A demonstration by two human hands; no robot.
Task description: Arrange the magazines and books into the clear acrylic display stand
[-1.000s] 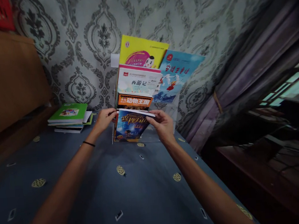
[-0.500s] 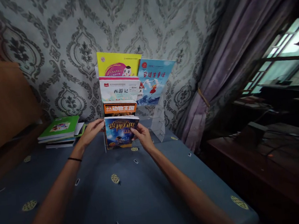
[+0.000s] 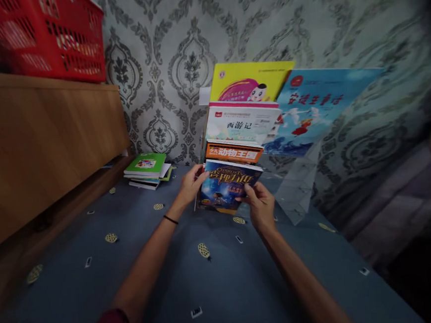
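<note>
A dark blue book (image 3: 221, 193) with gold lettering stands at the front of a clear tiered rack (image 3: 296, 190). My left hand (image 3: 193, 183) grips its upper left edge, thumb against the cover. On the right side, my right hand (image 3: 260, 202) pinches the same book, thumb on the front and fingers partly hidden behind. Rising behind it are an orange-titled book (image 3: 233, 152), a white book (image 3: 240, 124) with a pink top edge and a yellow book (image 3: 252, 79). A light blue book (image 3: 315, 104) leans in the rack at the right.
A small stack of books with a green one (image 3: 146, 163) on top lies at the left on the dark blue tablecloth (image 3: 165, 285). Beyond it stands a wooden cabinet (image 3: 49, 139) carrying a red plastic basket (image 3: 68, 43). Patterned wallpaper (image 3: 189, 64) covers the wall behind.
The view has swung left, so the rack sits further right and the basket shows more fully. My left thumb now lies over the blue book's edge; my right hand still holds its right side.
</note>
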